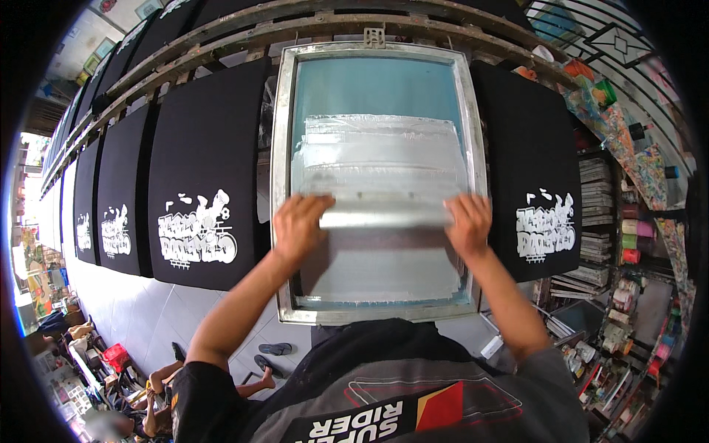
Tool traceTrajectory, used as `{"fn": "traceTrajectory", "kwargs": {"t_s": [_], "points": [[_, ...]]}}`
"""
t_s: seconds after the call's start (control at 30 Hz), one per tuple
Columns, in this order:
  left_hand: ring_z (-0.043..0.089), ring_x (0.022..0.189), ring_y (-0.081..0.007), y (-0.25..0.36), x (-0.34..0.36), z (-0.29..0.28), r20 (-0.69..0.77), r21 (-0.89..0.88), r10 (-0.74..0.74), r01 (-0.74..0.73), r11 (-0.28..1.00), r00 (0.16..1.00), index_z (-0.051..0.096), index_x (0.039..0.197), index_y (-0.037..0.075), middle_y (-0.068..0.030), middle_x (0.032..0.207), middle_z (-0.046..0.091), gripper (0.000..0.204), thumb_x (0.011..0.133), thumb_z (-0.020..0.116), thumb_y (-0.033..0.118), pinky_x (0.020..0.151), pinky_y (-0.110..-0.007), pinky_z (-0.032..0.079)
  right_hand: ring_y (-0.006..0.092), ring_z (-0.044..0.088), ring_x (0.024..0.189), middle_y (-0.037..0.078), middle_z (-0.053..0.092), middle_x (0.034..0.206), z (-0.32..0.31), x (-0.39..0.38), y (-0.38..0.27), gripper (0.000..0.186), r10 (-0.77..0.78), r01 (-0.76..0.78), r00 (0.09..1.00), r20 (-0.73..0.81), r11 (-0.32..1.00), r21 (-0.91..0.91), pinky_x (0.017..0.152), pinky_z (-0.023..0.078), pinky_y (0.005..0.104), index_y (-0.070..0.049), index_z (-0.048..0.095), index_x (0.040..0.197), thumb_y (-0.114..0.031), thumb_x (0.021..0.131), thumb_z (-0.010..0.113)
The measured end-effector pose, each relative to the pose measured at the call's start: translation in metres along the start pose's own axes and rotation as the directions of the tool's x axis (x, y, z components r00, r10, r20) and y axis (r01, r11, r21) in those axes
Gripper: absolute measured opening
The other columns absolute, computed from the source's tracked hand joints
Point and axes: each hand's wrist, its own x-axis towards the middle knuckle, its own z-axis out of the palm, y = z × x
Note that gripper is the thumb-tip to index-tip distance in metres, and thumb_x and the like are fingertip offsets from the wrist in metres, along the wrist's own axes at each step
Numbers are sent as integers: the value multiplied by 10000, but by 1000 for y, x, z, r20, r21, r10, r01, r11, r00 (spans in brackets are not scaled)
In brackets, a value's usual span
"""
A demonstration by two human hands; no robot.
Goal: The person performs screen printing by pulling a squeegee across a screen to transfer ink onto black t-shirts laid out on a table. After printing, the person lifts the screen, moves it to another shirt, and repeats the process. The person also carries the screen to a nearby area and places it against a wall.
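At bench centre: metal-framed printing screen [378,181] lying flat, pale blue mesh, white ink spread across the middle.
Squeegee [388,215]: long metal-backed bar set crosswise on the mesh, roughly mid-frame, touching the ink band.
Left hand [298,224]: fingers curled over the left end of the squeegee, closed on it, thumb side toward the frame rail.
Right hand [468,222]: fingers folded down over the right end, likewise closed on the bar.
Forearms: both entering from the lower edge, converging on the screen.
Left of screen: black T-shirt [204,177] on its board, white graphic printed low on the panel; further printed shirts in a row beyond, receding left.
Right of screen: second black T-shirt [533,170], same white graphic.
Far right: shelving [635,229] with coloured containers and stacked sheets.
Below left: sandals [270,354] on a tiled floor.
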Motion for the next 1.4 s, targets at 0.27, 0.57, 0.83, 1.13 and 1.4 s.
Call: {"fn": "traceTrajectory", "kwargs": {"t_s": [0.27, 0.57, 0.83, 1.13, 1.4], "points": [[774, 935, -364, -15, 118, -51, 494, 174, -237, 172, 970, 836, 830, 1135, 111, -166, 956, 799, 581, 752, 900, 542, 836, -465, 617, 397, 695, 932, 179, 748, 952, -24, 97, 56, 413, 93, -101, 922, 377, 995, 2, 908, 495, 474, -35, 734, 934, -327, 727, 941], [658, 987, -216, 75, -137, -63, 124, -61, 7, 0, 998, 992, 805, 1111, 165, 16, 1129, 755, 510, 633, 783, -11, 869, -376, 572, 273, 627, 968, 45, 683, 1025, -102, -104, -103, 448, 37, -58, 981, 193, 993, 105, 896, 460, 449, -104, 789, 1088, -5, 661, 698], [641, 1054, -277, 97, -168, -67, 140, -198, 16, 12, 980, 990, 704, 1335, 138, -46, 1220, 707, 662, 716, 905, 258, 914, -417, 511, 346, 620, 1077, 130, 642, 1166, -100, -154, -118, 592, -21, -21, 969, 246, 985, 169, 1009, 462, 512, -90, 703, 1276, -82, 684, 705], [660, 1032, -290, 72, -198, -63, -7, -299, -868, 827, 475, 496, 687, 1298, -8, -147, 1198, 712, 514, 978, 773, 385, 867, -414, 532, 439, 593, 1213, 246, 627, 1307, -105, -157, -99, 509, 558, -558, 830, -9, 830, 24, 1076, 448, 536, -6, 625, 1392, -335, 1005, 652], [406, 631, -101, 53, -198, -68, 330, -416, -907, 903, 109, 262, 606, 701, 6, 14, 647, 468, 735, 1078, 542, 633, 563, -347, 315, 433, 675, 1210, 308, 722, 1241, -97, -153, -58, 666, 819, -919, 395, 416, 358, 166, 1043, 490, 455, 78, 660, 1348, -520, 1123, 474]]}}
